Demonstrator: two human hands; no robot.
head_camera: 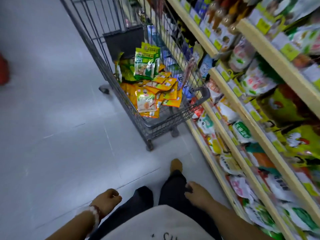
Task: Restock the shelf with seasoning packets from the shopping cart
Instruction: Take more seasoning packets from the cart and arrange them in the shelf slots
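1. While both hands hang low at about 6 o'clock, the shopping cart (138, 70) stands ahead toward 12 o'clock, its long axis running from near 5 o'clock up to 11 o'clock, alongside the shelf (230, 108) at 3 o'clock.
2. Seasoning packets (155, 90) lie heaped in the cart's near end: orange-yellow ones flat and overlapping, pointing every which way, while a few green ones (146, 64) stand on end behind them, long axis roughly upright and leaning toward 12 o'clock.
3. Left hand (108, 199) hangs loosely curled and holds nothing; a beaded bracelet (94, 216) circles its wrist.
4. Right hand (196, 192) also hangs with fingers loosely curled, grasping nothing, beside the dark trouser leg (173, 187).
5. Shelf goods are smeared by motion blur, so their labels cannot be read.
6. Cart's far end is cut off by the top edge, and a red shape (3, 70) at 9 o'clock is cropped and unidentifiable.
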